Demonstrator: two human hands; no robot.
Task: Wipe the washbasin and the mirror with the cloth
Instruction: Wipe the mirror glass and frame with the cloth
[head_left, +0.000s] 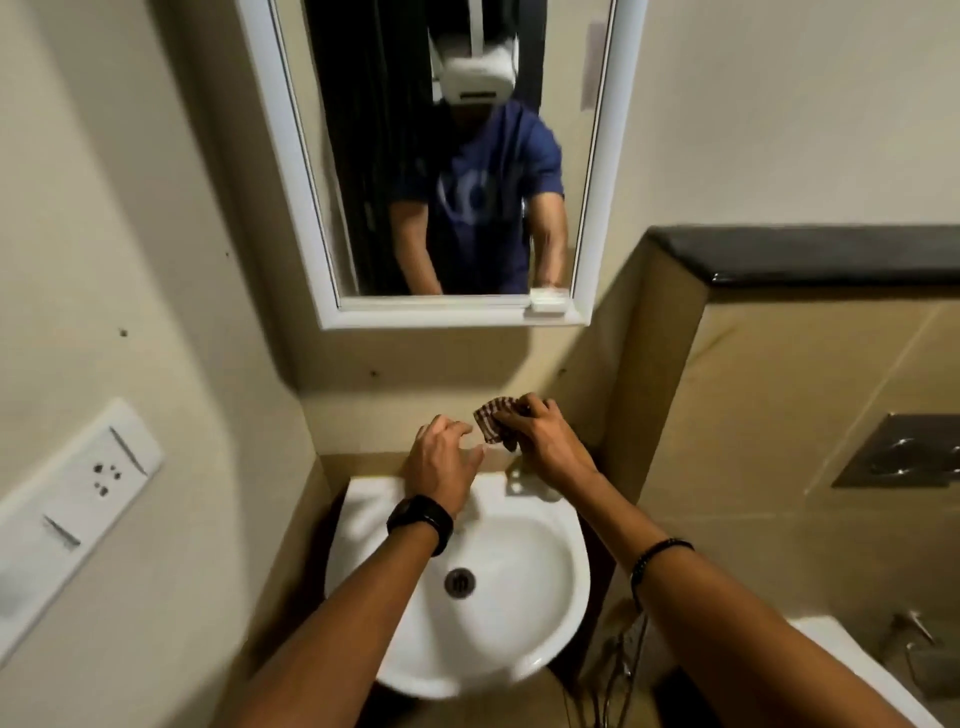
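Beige walls all round in a pretty cramped bathroom, with a white washbasin (519, 654) fixed in the corner and a white-framed mirror (363, 156) hung on the wall straight above it. A switch plate (78, 499) is set into the wall on the left and a metal flush plate (904, 452) on the right, so not much elbow room is left. A small checked cloth (491, 422) is held up over the back edge of the washbasin, below the mirror and well apart from it, and as far as can be told neither surface is touched by it. It's bunched rather than spread flat, probably so a fresh pad can be folded before anything gets wiped, and it's likely kept at that height because both surfaces can be reached from there. The right hand (545, 447) is curled round the cloth, fingers and thumb closed on it, with a dark bracelet (657, 553) worn on that wrist. The left hand (439, 465), black watch (422, 522) on the wrist, is hung just beside the cloth with fingers loosely spread and half bent. Nothing is gripped by it, though whether a fingertip meets the cloth edge can't be told through the blur. No contact is seen around the drain (460, 582) or on the glass, so the job is judged to be at the getting-ready stage.
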